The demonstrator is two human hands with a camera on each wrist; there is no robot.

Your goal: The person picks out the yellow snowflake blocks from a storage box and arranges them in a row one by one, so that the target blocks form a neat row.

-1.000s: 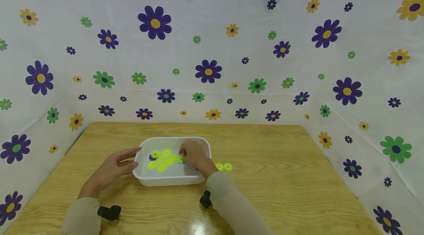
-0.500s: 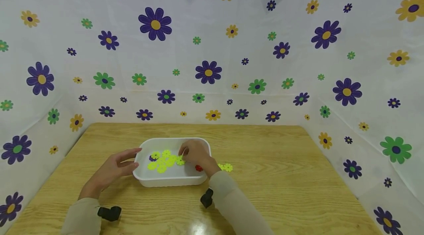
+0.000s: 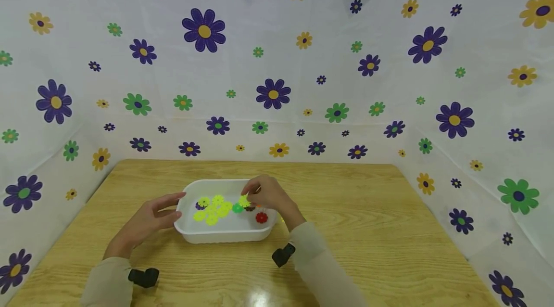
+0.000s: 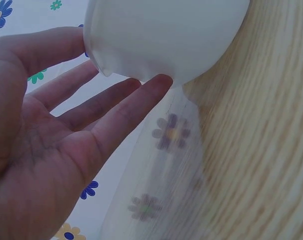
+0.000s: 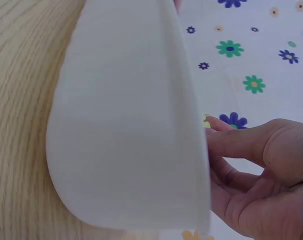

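A white plastic tray (image 3: 225,236) holds small flower-shaped discs. My right hand (image 3: 273,197) is over its right half, pinching a yellow flower-shaped disc (image 3: 244,200) between thumb and fingers. Below that hand lie a green disc (image 3: 237,208), a red disc (image 3: 261,218) and a dark disc (image 3: 250,209). Several yellow discs (image 3: 212,209) are bunched left of the middle, one partly over a purple disc (image 3: 200,206). My left hand (image 3: 149,220) touches the tray's left end with nearly straight fingers; the left wrist view shows its fingertips against the tray wall (image 4: 161,40).
The tray stands on a wood-grain table (image 3: 368,230). Just right of it, a bit of yellow (image 3: 283,220) shows beside my right forearm, which hides the rest. A white sheet with printed flowers (image 3: 329,57) hangs behind the table and along both sides.
My right hand has moved right and a little up, bringing the yellow disc off the green one. The red and dark discs have come into fuller view. My left hand stays put.
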